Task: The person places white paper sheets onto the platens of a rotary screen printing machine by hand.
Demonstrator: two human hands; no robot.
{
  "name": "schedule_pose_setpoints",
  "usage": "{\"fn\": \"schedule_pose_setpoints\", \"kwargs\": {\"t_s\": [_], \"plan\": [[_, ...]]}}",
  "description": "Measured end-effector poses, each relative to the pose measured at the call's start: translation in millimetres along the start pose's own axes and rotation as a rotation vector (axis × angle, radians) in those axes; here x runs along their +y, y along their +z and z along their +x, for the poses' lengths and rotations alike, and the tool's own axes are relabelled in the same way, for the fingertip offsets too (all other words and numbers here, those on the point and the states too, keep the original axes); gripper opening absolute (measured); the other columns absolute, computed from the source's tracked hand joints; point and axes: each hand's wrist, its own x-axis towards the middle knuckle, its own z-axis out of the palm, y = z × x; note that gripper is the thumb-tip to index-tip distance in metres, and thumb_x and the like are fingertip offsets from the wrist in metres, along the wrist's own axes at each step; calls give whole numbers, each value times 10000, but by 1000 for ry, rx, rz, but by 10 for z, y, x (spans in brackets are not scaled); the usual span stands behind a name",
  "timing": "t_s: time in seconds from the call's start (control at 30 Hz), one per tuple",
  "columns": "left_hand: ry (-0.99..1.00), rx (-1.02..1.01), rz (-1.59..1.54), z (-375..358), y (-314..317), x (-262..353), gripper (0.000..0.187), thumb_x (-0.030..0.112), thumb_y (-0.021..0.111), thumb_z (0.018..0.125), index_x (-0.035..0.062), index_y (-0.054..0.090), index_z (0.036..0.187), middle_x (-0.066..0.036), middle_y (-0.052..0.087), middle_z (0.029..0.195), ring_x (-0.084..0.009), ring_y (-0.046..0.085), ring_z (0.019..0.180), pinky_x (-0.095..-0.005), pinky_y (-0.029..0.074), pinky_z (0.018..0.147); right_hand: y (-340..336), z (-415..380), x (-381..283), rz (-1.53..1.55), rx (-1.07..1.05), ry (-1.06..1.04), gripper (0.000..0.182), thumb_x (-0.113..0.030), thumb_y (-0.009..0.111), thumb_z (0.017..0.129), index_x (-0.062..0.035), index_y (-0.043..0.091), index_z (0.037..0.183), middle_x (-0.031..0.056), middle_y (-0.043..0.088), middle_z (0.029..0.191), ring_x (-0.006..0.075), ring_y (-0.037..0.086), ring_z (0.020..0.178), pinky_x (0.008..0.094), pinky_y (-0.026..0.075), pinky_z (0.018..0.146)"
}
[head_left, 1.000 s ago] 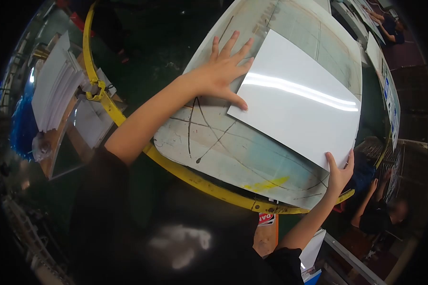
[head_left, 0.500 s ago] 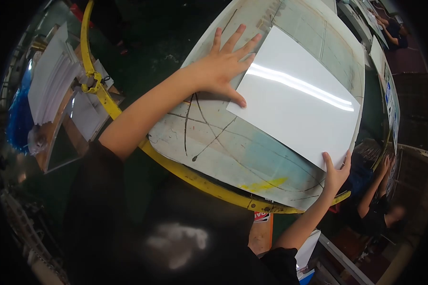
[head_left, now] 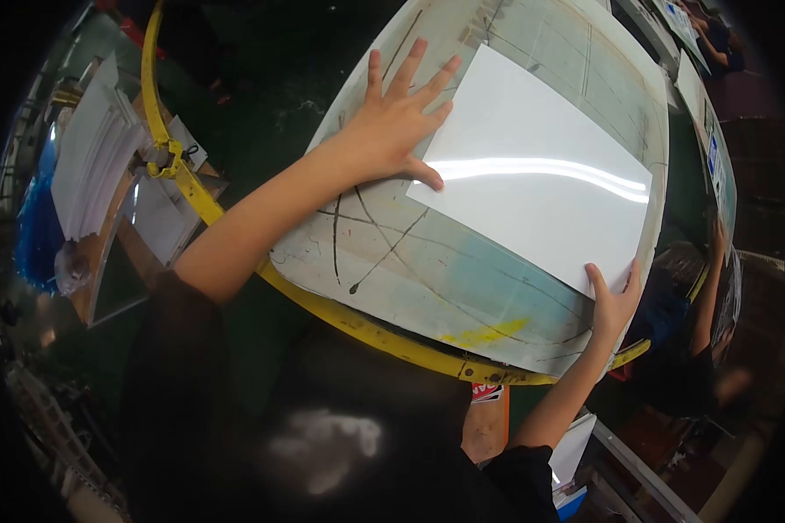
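A glossy white sheet [head_left: 515, 131] with straight edges lies on the worn, pale work table [head_left: 392, 296], a bright band of light reflected across it. My left hand [head_left: 392, 126] is open, fingers spread flat on the table past the sheet's left edge, its thumb resting on the near left corner. At the near right corner, my right hand [head_left: 615, 305] has the sheet between thumb and fingers. The undersides of both palms are hidden.
A yellow metal rail [head_left: 358, 331] curves around the table's near side. Stacked white sheets [head_left: 96, 166] stand at left beside blue plastic [head_left: 37, 227]. Another person's arm [head_left: 706, 305] reaches over a surface at right; a further person [head_left: 720, 48] is at top right.
The white sheet has slid slightly left on the table, and both my hands have shifted with it. The reflected light band now lies flatter. At right, the other person's arm has moved.
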Motion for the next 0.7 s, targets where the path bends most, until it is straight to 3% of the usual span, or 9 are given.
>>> {"fn": "schedule_pose_setpoints", "kwargs": {"t_s": [0.17,0.7], "plan": [[-33,-18,19,-3,-41,45,880,642,681,520,76,586,1188,-104,82,1512,-416,-111,1356,-713,-70,969,35,51,81,35,0,-24,914,-300,851,563,50,426,1292,220,445,1276,323,442,1186,372,351,994],[1,-42,124,19,-94,92,842,635,657,566,85,566,1197,-113,98,1507,-438,-33,1356,-742,12,953,74,40,172,-1,7,-23,908,-320,846,549,63,441,1267,219,471,1220,340,460,1152,387,371,975]]}}
